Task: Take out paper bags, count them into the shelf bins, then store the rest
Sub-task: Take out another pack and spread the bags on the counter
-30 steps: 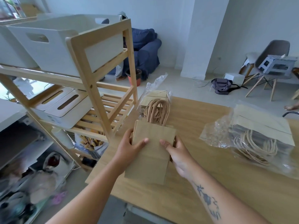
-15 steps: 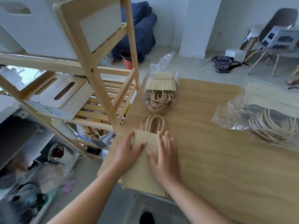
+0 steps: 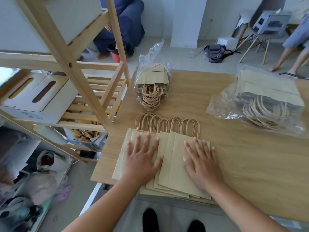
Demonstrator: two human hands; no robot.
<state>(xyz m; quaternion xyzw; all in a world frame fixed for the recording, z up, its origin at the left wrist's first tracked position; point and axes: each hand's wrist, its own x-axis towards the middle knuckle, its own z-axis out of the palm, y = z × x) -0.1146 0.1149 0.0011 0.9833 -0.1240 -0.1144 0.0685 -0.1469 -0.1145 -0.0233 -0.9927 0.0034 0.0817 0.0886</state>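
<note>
Several flat brown paper bags (image 3: 173,166) with twine handles lie fanned out in an overlapping row at the near edge of the wooden table (image 3: 234,164). My left hand (image 3: 142,158) presses flat on the left bags, fingers spread. My right hand (image 3: 200,159) presses flat on the right bags, fingers spread too. Behind them lies an open plastic pack of small bags (image 3: 152,84). A larger plastic pack of bags (image 3: 265,101) lies at the table's right. The wooden shelf (image 3: 70,64) at the left holds white bins (image 3: 38,96).
Another white bin (image 3: 70,15) sits on the shelf's upper level. Clutter and bags lie on the floor at the lower left. A person's legs (image 3: 291,54), a chair and a dark pouch (image 3: 215,52) are beyond the table. A blue beanbag sits behind the shelf.
The bags went from one stack held between both hands to a fanned row on the table. My right hand slid right and both palms now lie flat. The camera tilted down.
</note>
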